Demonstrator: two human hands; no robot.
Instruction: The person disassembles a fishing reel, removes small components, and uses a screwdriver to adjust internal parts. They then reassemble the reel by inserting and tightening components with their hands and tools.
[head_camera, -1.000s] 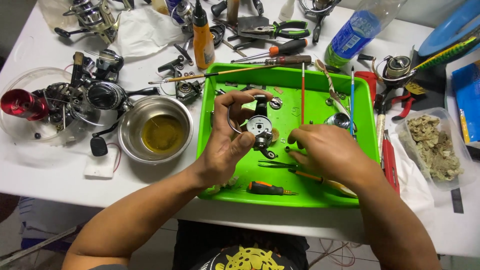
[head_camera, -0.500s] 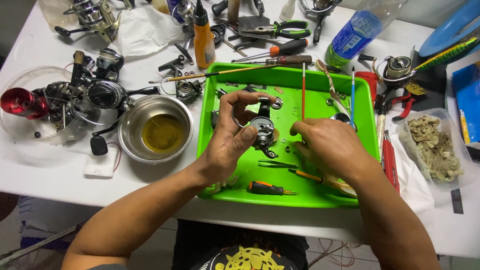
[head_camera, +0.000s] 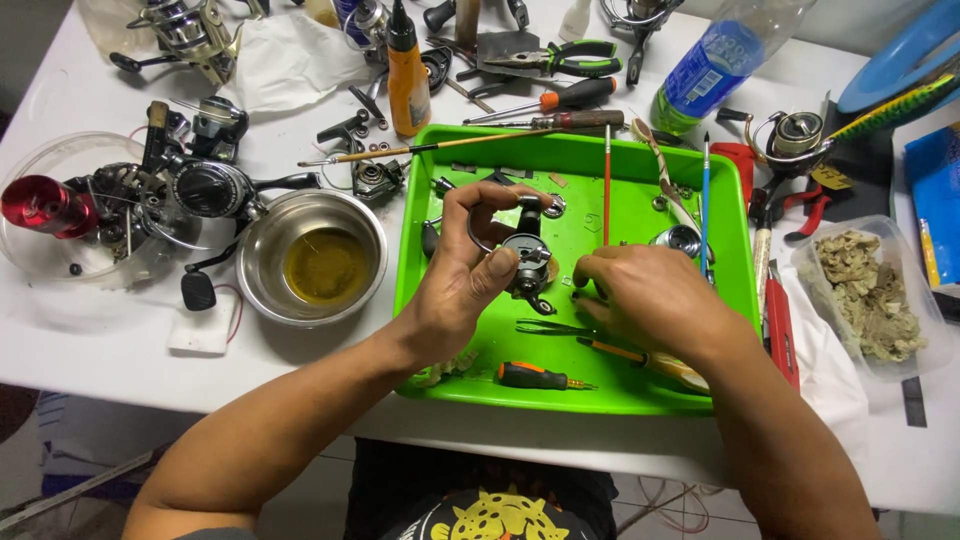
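A bright green tray (head_camera: 720, 300) lies on the white table in front of me. My left hand (head_camera: 470, 275) grips a dark metal fishing reel body (head_camera: 525, 262) and holds it upright over the tray's middle. Just right of the reel, my right hand (head_camera: 645, 300) rests low on the tray floor with its fingertips pinched on some small part that I cannot make out. Black tweezers (head_camera: 548, 327) lie under the reel. A small orange-and-black screwdriver (head_camera: 540, 377) rests near the tray's front edge.
A steel bowl of yellowish oil (head_camera: 320, 262) stands left of the tray. Dismantled reels (head_camera: 190, 185) crowd the far left. An orange oil bottle (head_camera: 408, 75), pliers (head_camera: 560, 58), screwdrivers (head_camera: 560, 100) and a blue-labelled plastic bottle (head_camera: 715, 65) lie behind. Brushes (head_camera: 705, 190) lean on the tray's right side; a tub of rags (head_camera: 865, 290) sits far right.
My right hand has slid a little left along the tray floor, closer to the reel. My left hand keeps the reel body in much the same place.
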